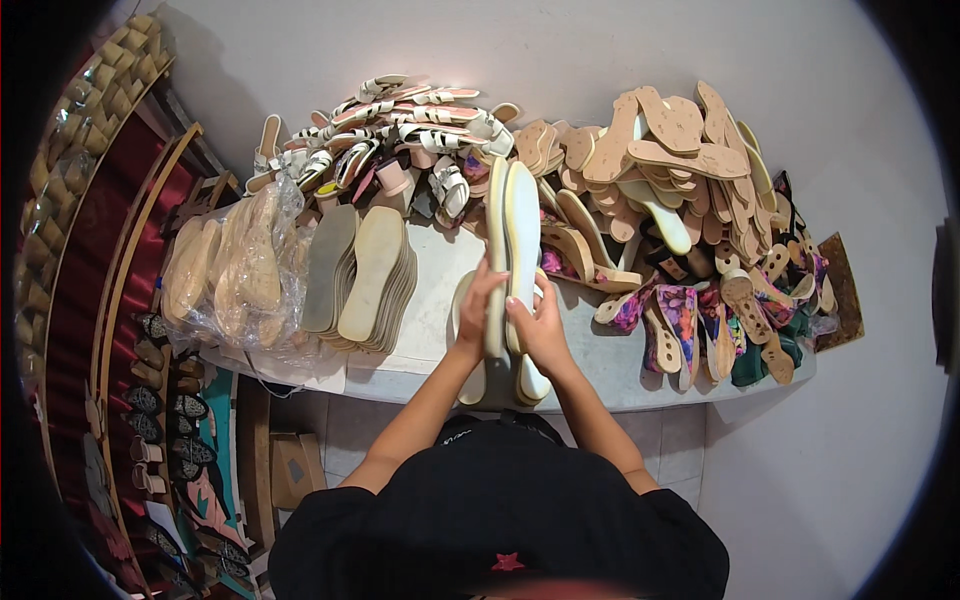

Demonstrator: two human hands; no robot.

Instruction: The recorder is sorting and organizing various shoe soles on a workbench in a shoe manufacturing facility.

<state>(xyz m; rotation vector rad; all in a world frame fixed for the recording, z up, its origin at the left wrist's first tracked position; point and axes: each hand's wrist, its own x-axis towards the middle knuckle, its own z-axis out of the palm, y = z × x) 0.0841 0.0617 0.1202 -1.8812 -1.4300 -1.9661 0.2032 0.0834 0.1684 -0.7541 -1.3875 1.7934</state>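
In front of my body, a small bundle of pale shoe soles (522, 225) stands on edge, toe ends away from me. My left hand (482, 305) is on its left side, fingers against the sole edges and slightly blurred. On the right side my right hand (540, 325) grips the soles, with its thumb across the face of one. Other pale soles (470, 383) lie on the table under and beside my hands. To the left are two neat stacks of flat soles, a grey one (330, 265) and a cream one (374, 275).
A plastic bag of tan soles (240, 265) sits on the table's left end. White strappy sandals (400, 125) are heaped at the back. Tan insoles (680, 150) pile up at back right, with floral wedge shoes (680, 325) before them. Shelves of shoes (190, 440) stand left.
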